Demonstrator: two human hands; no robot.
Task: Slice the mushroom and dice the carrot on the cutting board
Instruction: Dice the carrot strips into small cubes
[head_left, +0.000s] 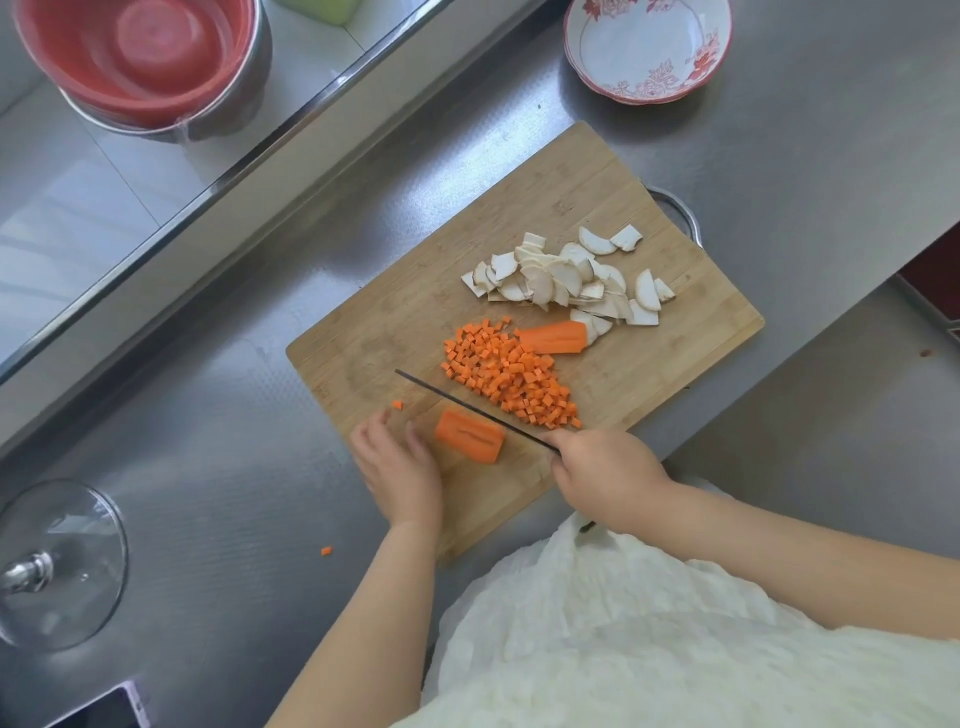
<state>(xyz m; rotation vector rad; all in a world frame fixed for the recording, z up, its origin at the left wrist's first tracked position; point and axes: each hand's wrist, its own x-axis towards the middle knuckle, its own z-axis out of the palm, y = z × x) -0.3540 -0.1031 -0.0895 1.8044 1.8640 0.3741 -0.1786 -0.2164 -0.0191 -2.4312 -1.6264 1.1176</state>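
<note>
Head view: firm, flat-cut carrot piece (470, 435) is steadied just beside relaxed left hand (397, 462) fingers; knife (467, 408) is gripped by right hand (605, 475).

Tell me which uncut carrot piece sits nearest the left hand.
The carrot half between left hand and knife; the other half lies beyond the dice.

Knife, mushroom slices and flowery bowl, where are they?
knife (467, 404), head view, middle of the blade
mushroom slices (566, 283), head view, middle of the pile
flowery bowl (647, 36), head view, bare inside
</note>
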